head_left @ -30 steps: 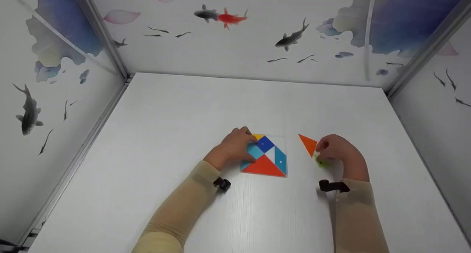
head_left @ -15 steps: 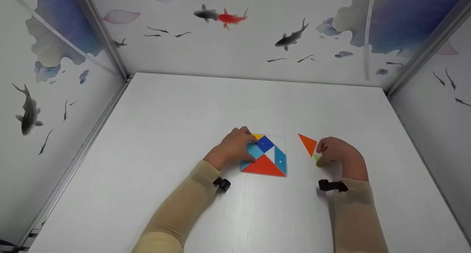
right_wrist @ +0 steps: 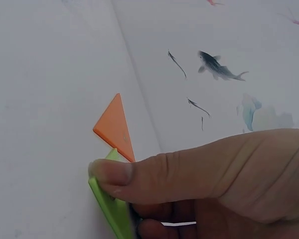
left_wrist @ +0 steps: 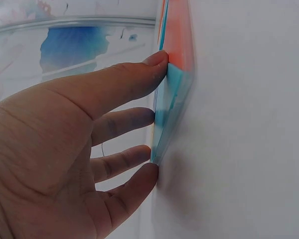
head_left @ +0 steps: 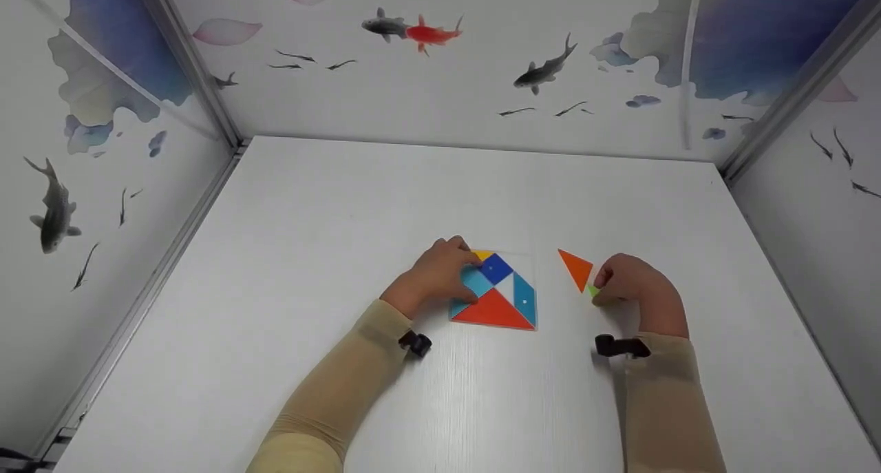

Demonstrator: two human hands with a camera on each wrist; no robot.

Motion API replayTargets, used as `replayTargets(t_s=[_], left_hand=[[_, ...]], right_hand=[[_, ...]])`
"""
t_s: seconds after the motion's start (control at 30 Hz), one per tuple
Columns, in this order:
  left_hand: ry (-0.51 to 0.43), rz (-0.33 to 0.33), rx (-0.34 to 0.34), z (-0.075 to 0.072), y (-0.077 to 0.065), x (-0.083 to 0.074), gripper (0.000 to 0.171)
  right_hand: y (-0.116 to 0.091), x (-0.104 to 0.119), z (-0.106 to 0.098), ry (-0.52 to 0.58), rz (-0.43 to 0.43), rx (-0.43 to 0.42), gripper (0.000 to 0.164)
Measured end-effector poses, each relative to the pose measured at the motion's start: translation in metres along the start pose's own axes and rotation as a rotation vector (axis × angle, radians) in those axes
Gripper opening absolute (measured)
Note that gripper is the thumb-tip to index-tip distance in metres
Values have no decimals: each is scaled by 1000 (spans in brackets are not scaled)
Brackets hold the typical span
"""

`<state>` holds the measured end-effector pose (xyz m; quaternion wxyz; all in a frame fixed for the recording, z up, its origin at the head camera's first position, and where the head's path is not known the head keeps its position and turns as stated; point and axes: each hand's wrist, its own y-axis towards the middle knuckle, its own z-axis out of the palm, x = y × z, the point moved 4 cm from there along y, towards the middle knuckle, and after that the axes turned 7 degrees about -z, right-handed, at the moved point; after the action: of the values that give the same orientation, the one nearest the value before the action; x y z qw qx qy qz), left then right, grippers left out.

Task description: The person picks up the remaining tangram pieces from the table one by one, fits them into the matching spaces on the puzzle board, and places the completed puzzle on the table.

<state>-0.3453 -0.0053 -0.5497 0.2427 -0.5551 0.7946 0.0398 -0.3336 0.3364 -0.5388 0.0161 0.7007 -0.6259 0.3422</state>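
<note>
My left hand [head_left: 440, 270] rests with spread fingertips on the left side of a flat clear tray [head_left: 520, 261] of tangram pieces. In the left wrist view the thumb lies at the seam between the red piece [left_wrist: 177, 37] and a light-blue piece [left_wrist: 173, 79]. The tray also carries a dark-blue square [head_left: 496, 269], a light-blue parallelogram [head_left: 524, 301] and a bit of yellow [head_left: 485, 255]. Right of it, my right hand [head_left: 632, 280] pinches a green tangram piece [right_wrist: 120, 216], partly hidden by the thumb. An orange triangle [right_wrist: 114, 124] lies just beyond the green piece.
The white tabletop [head_left: 372, 197] spreads around the tray. Upright white panels [head_left: 440, 94] with painted fish border its back and sides. Each wrist wears a small black camera mount [head_left: 416, 344]. A white area shows among the pieces beside the parallelogram.
The right hand has shifted slightly and the green piece has turned in its fingers, so less of it shows in the head view. The left hand, tray and orange triangle stay put.
</note>
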Motion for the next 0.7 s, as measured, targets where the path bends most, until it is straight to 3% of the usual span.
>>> replayTargets(t_s=[0.27,0.7], left_hand=[[12,26,-15,2,3,1,62],[-4,-11,-6,3,3,3,62]], right_hand=[[0,1,-1,-53,14,5,19],[-3,6,-1,-71,41,17,18]])
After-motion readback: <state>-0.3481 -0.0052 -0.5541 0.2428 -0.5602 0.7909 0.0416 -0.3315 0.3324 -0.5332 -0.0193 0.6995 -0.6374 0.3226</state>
